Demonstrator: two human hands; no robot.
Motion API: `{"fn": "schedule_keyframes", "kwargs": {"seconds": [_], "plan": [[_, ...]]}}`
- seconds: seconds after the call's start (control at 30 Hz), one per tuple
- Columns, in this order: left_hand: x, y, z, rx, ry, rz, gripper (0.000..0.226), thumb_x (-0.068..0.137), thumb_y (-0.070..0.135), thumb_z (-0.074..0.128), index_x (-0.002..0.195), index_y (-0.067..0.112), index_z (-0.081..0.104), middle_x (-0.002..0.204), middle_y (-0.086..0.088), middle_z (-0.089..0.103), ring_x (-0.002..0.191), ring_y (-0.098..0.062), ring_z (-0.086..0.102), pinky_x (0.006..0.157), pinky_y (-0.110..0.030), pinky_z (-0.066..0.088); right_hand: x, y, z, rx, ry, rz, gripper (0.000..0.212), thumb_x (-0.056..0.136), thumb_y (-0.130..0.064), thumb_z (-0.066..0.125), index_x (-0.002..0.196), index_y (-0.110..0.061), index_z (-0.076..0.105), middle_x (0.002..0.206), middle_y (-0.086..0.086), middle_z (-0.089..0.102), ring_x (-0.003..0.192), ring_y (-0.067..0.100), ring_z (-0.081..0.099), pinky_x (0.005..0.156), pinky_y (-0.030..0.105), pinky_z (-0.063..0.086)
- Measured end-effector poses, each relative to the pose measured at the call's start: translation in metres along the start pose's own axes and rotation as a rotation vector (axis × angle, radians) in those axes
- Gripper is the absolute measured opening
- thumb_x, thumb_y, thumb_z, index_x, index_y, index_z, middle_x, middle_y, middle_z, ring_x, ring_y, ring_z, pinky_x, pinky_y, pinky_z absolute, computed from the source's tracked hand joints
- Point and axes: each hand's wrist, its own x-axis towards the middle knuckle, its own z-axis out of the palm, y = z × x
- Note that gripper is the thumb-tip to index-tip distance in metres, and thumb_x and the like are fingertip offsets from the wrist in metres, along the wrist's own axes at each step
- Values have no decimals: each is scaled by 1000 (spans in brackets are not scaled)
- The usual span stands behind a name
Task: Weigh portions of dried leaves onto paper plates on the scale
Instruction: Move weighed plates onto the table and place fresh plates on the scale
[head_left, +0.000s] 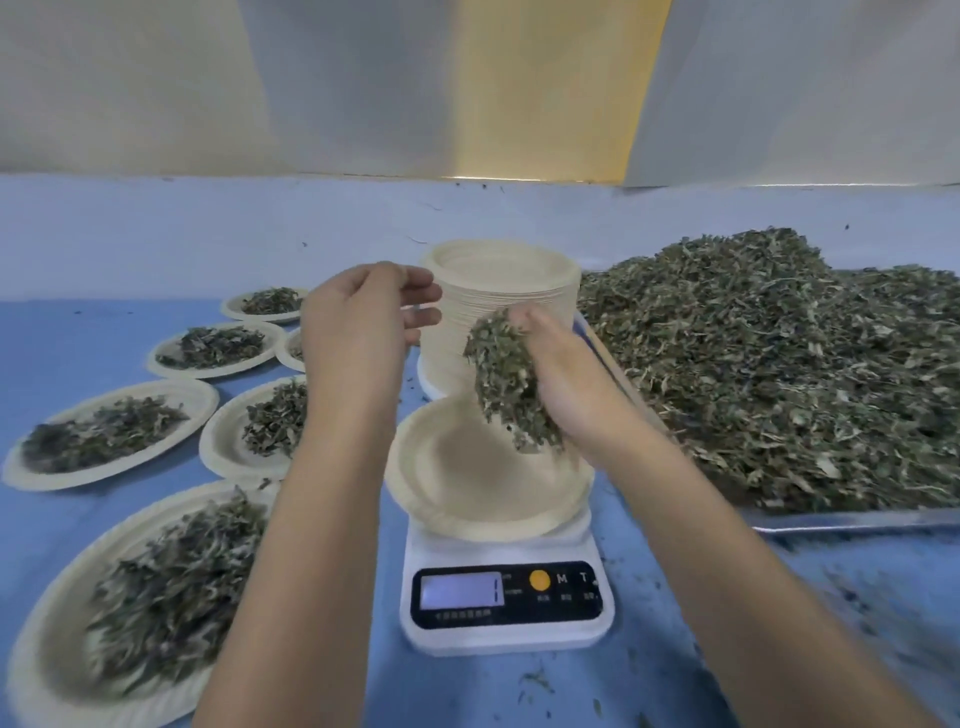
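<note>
The scale (506, 597) stands mid-table (675, 649) towards the near edge, an empty plate (467, 483) on its pan. Bare blue cloth, flecked with crumbs, lies open in front of it and to its right. A stack (498, 270) of plates stands just behind the scale. Filled plates (208, 405) crowd the left side out to the left edge, the nearest close beside the scale. A tray (852, 521) bearing the pile (779, 364) fills the right side, its left rim close to the empty plate.

The right hand (566, 379) hangs over the empty plate's far rim, fingers clamped on a bunch of leaves (511, 384) that trails down towards the plate. The left hand (363, 322) is raised beside the stack, fingers loosely bent and slightly apart, holding nothing; its forearm crosses above the filled plates.
</note>
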Motion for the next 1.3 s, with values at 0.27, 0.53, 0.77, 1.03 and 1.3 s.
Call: {"fn": "schedule_keyframes", "kwargs": {"seconds": [0.27,0.53,0.77,1.03,1.3], "plan": [[-2,6,-5,-138,1,-85,27,91,12,46,74,13,66,67,2,73,60,-9,66,56,-17,47,-5,13,18,-627,-319,-197,24,103,-22,37,114,-13,56,106,6,54,102,21,47,86,26,34],[-1,2,-4,-117,-7,-101,26,90,12,45,75,12,66,68,2,73,55,-8,64,53,-16,45,-7,14,11,-645,-436,-37,46,101,-49,30,145,-35,35,145,-4,46,134,15,39,110,37,33],[2,-3,-2,-69,-25,-98,26,90,13,46,72,14,66,66,4,72,53,-6,63,53,-15,47,-6,4,1,-556,-10,-150,36,103,-32,34,112,-13,63,98,2,68,91,15,61,79,28,45],[1,-7,2,-9,-48,-91,27,90,14,45,71,16,65,63,6,71,53,-5,63,56,-15,46,-7,5,7,-340,122,-23,36,103,-25,36,74,-20,57,60,-8,43,51,3,41,52,22,29],[-1,-9,8,-8,-72,-100,26,90,12,47,73,13,66,61,6,70,49,-5,61,52,-15,44,-5,4,7,-349,114,-34,37,103,-27,36,72,-24,56,58,-9,44,52,4,42,50,18,30]]}}
